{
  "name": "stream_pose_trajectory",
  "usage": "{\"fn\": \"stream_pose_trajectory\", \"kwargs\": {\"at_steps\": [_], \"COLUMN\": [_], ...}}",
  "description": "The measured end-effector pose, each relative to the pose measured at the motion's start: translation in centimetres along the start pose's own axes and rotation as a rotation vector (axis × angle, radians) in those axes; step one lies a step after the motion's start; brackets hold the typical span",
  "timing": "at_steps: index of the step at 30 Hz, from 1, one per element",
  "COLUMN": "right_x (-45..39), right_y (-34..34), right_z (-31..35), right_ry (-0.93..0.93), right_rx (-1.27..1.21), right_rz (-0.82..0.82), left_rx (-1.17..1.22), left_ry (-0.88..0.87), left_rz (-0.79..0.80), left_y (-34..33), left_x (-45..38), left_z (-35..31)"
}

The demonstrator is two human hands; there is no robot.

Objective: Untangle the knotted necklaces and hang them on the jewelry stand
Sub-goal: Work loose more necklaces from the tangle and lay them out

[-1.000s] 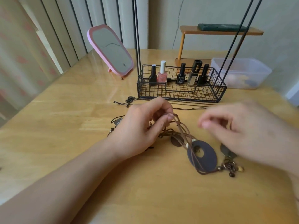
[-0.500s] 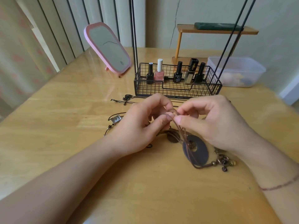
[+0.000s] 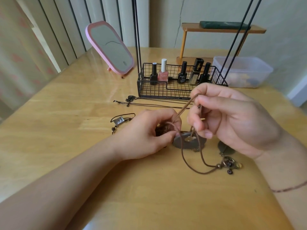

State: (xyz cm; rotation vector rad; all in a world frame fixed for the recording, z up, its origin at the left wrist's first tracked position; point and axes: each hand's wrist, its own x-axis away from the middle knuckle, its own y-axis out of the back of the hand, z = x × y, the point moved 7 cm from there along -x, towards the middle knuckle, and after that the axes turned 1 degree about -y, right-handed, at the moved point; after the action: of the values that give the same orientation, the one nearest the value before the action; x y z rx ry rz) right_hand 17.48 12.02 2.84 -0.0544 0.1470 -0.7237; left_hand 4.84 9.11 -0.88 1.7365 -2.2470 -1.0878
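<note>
My left hand (image 3: 149,135) pinches the knotted part of the brown cord (image 3: 186,107) low on the table (image 3: 66,130). My right hand (image 3: 232,117), at about two o'clock from it, pinches the same cord higher and pulls it tight. The cord looks soft and light, so I think holding close to the knot is best. The round pendant (image 3: 181,143) lies between my hands and seems heavier.

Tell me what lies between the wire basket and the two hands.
Head view: two thin dark necklaces lie stretched on the table, between the wire basket and the hands.
</note>
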Motion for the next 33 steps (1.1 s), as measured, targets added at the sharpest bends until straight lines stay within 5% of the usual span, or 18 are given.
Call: {"fn": "stream_pose_trajectory", "kwargs": {"at_steps": [6,14,16,18,20,26,30,33], "right_x": [0.0,0.3,0.9,1.7,1.5,0.8,-0.1,0.0], "right_y": [1.7,2.9,5.2,6.9,7.4,7.5,5.8,2.8], "right_z": [0.3,2.0,2.8,4.0,3.5,0.0,-0.5,0.6], "right_ry": [-0.033,0.066,0.145,0.238,0.123,-0.308,-0.096,0.089], "right_rx": [0.049,-0.246,0.092,0.854,1.287,1.490,1.463,1.100], "right_rz": [-0.135,-0.151,-0.290,-0.455,-0.461,-0.172,-0.178,-0.244], "left_rx": [0.009,-0.038,-0.041,-0.047,-0.062,0.128,0.186,0.237], "left_ry": [-0.091,-0.043,-0.020,0.012,0.047,0.105,0.103,0.113], "left_rz": [-0.073,-0.051,-0.041,-0.031,-0.010,0.036,0.043,0.029], "left_y": [0.7,0.7,0.7,0.9,1.0,1.3,1.0,1.0], "left_x": [-0.1,0.0,0.0,0.1,0.2,0.4,0.5,0.4], "left_z": [-0.7,-0.1,0.0,0.4,0.9,1.5,1.5,1.6]}}
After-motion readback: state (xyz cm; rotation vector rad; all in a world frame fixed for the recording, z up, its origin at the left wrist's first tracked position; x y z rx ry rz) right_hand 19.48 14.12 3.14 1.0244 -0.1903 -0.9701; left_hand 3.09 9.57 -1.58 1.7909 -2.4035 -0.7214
